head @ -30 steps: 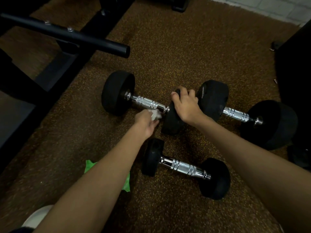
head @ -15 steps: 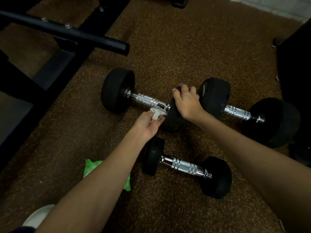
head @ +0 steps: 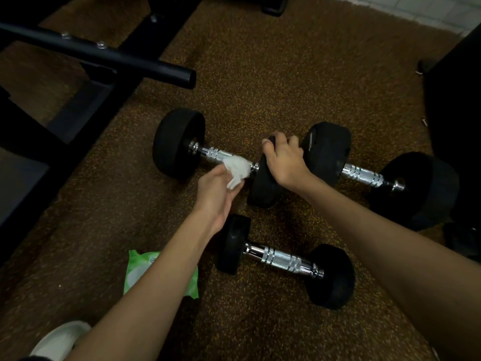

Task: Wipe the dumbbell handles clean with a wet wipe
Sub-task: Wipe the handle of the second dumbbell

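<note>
head view: the left hand [head: 217, 196] has its grip pinched on a crumpled wet wipe [head: 238, 166], which lies against the chrome handle [head: 218, 153] of the far-left dumbbell [head: 178, 143], right beside its inner weight [head: 261, 188]. the right hand [head: 285, 162] has its grip curled over the top of that weight. the dumbbell lies on the speckled rubber floor [head: 286, 74]. a green wipes pack [head: 136, 272] lies beside the left forearm.

The brown speckled floor [head: 273, 74] holds three dumbbells: the left dumbbell [head: 179, 144] and the right dumbbell [head: 361, 175] in one row farther off, the near dumbbell [head: 281, 259] in front. A green pack [head: 135, 274] lies flat near it, and a black frame [head: 86, 110] stands on the left.
</note>
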Demonstrator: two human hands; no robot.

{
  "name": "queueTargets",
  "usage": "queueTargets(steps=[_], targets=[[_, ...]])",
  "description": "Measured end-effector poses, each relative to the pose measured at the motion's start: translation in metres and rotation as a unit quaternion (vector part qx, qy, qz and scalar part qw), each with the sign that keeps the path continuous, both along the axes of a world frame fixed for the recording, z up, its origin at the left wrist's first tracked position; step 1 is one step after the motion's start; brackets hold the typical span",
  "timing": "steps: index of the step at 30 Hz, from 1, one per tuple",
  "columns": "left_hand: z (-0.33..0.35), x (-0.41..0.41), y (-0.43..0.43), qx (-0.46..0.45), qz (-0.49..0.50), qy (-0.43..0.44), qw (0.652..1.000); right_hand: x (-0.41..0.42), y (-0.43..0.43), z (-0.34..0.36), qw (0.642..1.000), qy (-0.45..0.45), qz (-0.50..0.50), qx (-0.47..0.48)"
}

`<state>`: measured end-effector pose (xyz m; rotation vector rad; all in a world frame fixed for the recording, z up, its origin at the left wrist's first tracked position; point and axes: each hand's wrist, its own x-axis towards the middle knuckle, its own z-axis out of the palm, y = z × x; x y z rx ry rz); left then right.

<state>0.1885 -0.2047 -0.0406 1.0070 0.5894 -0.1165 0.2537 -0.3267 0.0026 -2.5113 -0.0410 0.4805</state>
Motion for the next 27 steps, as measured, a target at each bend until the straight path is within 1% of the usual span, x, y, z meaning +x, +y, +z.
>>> queueTargets(steps=[1,2,3,4,6,7,9,10,11,13,16,19,22,25,26,27], targets=[[0.004,0.002,0.001,0.152,-0.016,-0.030,0.988,0.000,0.000,-0.001,1.000,-0.001,-0.005,0.003],[0.006,0.003,0.002,0.318,-0.038,-0.062,0.945,-0.001,0.000,-0.001,1.000,-0.004,-0.006,0.005],[0.007,0.005,0.004,0.449,-0.064,-0.102,0.885,-0.002,0.000,-0.001,1.000,-0.006,-0.004,0.005],[0.007,0.007,0.004,0.529,-0.100,-0.148,0.830,-0.004,0.000,-0.001,1.000,-0.010,0.003,0.002],[0.002,0.011,0.000,0.620,-0.201,-0.207,0.729,-0.006,0.001,0.000,1.000,-0.010,0.011,-0.001],[-0.002,0.010,-0.005,0.665,-0.253,-0.202,0.672,-0.007,0.001,0.000,1.000,-0.012,0.011,0.000],[-0.011,0.006,-0.011,0.739,-0.322,-0.177,0.564,-0.008,0.001,-0.001,0.999,-0.027,0.027,-0.011],[-0.013,0.003,-0.011,0.752,-0.335,-0.176,0.540,-0.009,0.001,0.000,0.999,-0.032,0.040,-0.019],[-0.014,0.000,-0.010,0.753,-0.335,-0.181,0.537,-0.010,0.001,0.000,0.998,-0.034,0.049,-0.023],[-0.014,-0.004,-0.003,0.743,-0.339,-0.197,0.543,-0.012,0.000,0.000,0.997,-0.039,0.055,-0.028],[-0.014,-0.008,0.008,0.738,-0.359,-0.212,0.531,-0.011,0.000,-0.004,0.998,-0.043,0.042,-0.019],[-0.011,0.001,0.013,0.747,-0.355,-0.194,0.527,-0.008,0.000,-0.012,0.999,-0.035,0.025,-0.008],[-0.011,0.013,0.004,0.771,-0.351,-0.169,0.505,-0.006,0.000,-0.017,1.000,-0.020,0.005,-0.004],[-0.015,0.009,-0.005,0.784,-0.362,-0.173,0.473,-0.008,0.001,-0.014,1.000,-0.015,0.001,-0.003],[-0.016,0.006,-0.005,0.783,-0.369,-0.176,0.469,-0.009,0.001,-0.012,1.000,-0.014,0.002,-0.002],[-0.017,0.003,-0.003,0.778,-0.372,-0.179,0.474,-0.011,0.000,-0.009,1.000,-0.016,0.009,-0.005]])
